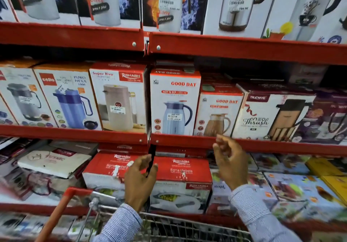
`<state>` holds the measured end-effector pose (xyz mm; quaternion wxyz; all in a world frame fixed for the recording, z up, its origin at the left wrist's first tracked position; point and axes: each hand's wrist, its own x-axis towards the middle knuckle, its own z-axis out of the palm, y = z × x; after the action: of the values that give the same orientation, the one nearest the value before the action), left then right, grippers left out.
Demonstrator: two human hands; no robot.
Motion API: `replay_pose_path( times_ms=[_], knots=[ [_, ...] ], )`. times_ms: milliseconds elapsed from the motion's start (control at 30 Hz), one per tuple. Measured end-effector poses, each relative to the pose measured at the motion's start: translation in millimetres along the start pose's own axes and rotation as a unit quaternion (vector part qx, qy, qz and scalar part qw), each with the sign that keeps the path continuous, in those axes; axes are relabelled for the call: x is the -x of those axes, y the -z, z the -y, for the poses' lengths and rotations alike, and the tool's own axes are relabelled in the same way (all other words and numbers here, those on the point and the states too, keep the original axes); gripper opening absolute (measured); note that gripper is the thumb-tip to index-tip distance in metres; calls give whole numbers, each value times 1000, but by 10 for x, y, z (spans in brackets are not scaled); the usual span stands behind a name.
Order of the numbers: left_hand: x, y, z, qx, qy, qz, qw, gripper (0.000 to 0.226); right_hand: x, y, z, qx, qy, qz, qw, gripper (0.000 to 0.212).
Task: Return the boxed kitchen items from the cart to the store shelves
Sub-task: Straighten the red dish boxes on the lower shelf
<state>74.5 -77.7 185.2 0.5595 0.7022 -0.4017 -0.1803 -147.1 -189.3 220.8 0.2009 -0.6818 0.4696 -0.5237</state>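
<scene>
Two red and white Rishabh casserole boxes stand side by side on the lower shelf: the left box (105, 168) and the right box (185, 176). My left hand (139, 179) hovers in front of the gap between them, fingers spread, holding nothing. My right hand (230, 163) is raised beside the right box, just under the red shelf edge (187, 141), fingers loosely curled and empty. The wire cart (169, 228) with its orange handle (62, 206) sits below my arms; no box shows inside it.
The middle shelf carries flask and jug boxes, among them a Good Day box (175, 101) and a Trueware box (270, 116). Taller flask boxes (169, 5) line the top shelf. Colourful juicer boxes (300, 189) fill the lower right, flat boxes (54, 161) the lower left.
</scene>
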Motion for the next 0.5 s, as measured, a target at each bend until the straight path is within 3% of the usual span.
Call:
replay_pose_path(
  times_ms=[167, 333, 500],
  knots=[
    [264, -76, 424, -33, 69, 5, 997, 28, 575, -117, -574, 42, -143, 89, 985, 40],
    [327, -193, 602, -92, 114, 42, 988, 42, 783, -169, -785, 63, -228, 183, 954, 54],
    [364, -278, 608, -112, 106, 102, 983, 58, 795, -158, -772, 47, -263, 219, 938, 35]
  ],
)
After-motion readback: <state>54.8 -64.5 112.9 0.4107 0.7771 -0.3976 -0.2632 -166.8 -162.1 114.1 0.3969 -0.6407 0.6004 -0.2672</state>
